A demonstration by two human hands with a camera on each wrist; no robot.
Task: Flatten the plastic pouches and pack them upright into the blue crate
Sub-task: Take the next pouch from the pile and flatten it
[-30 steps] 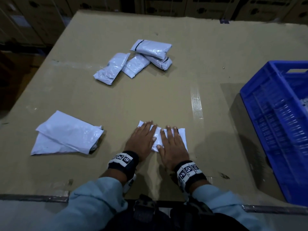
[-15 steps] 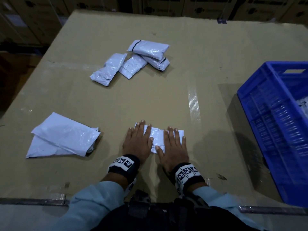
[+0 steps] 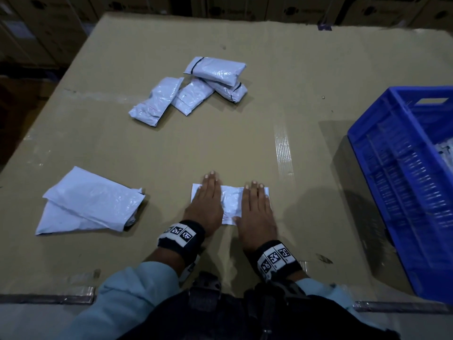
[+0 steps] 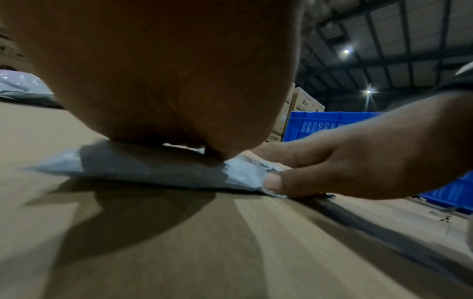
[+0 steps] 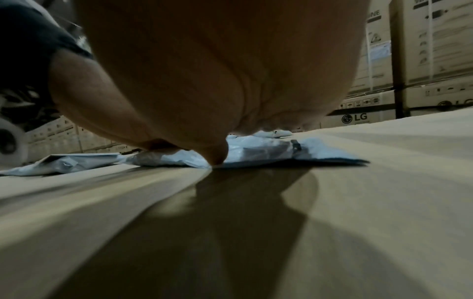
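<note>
Hands, left point(image 3: 205, 204) and right point(image 3: 257, 212), have slid apart, palms flat, smoothing the white pouch point(image 3: 231, 203) nearly crate-ready.

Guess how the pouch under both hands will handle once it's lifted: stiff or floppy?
Probably floppy: the pouch is thin crinkled film, lying nearly flat under the left hand and right hand. Likely light and slippery, given its glossy sheen. It may sag unless stood against the crate wall.

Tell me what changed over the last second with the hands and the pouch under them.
Both hands slid apart along the pouch: the left hand toward its left end, the right hand toward its right end, baring the middle. Fingers stayed straight, pressing flat; nothing was gripped or released. The far pouches, the left pair and the blue crate stayed put.
</note>
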